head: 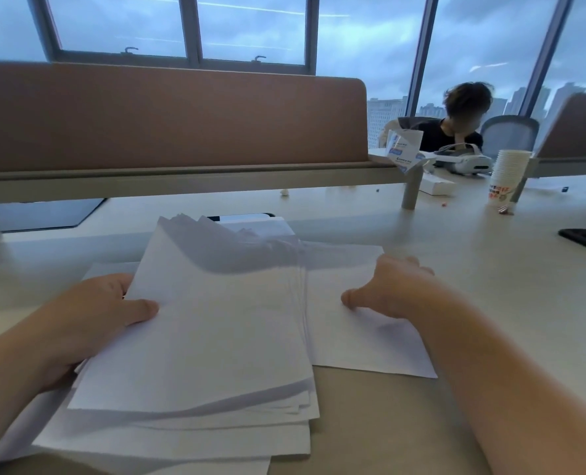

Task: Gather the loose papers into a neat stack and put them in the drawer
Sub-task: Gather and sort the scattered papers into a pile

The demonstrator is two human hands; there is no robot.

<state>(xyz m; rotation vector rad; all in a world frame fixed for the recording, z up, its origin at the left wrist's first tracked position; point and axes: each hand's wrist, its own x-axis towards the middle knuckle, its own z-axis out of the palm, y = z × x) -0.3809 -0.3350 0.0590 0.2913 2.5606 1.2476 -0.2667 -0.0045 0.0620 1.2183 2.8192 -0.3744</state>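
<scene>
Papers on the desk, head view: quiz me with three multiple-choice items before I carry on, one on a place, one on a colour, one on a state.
1. Where does the single sheet under the right hand lie?
A. On the desk, right of the held bundle
B. On the divider panel
C. On a chair

2. What colour is the divider panel?
A. Green
B. Brown
C. Yellow

3. What is the left hand doing?
A. Hanging idle
B. Pointing at the window
C. Gripping the paper bundle

Answers:
1 A: the sheet lies flat on the desk beside the bundle, with the right hand's fingers on it.
2 B: the panel behind the desk is brown.
3 C: the left thumb lies on top of the bundle at its left edge.
</scene>
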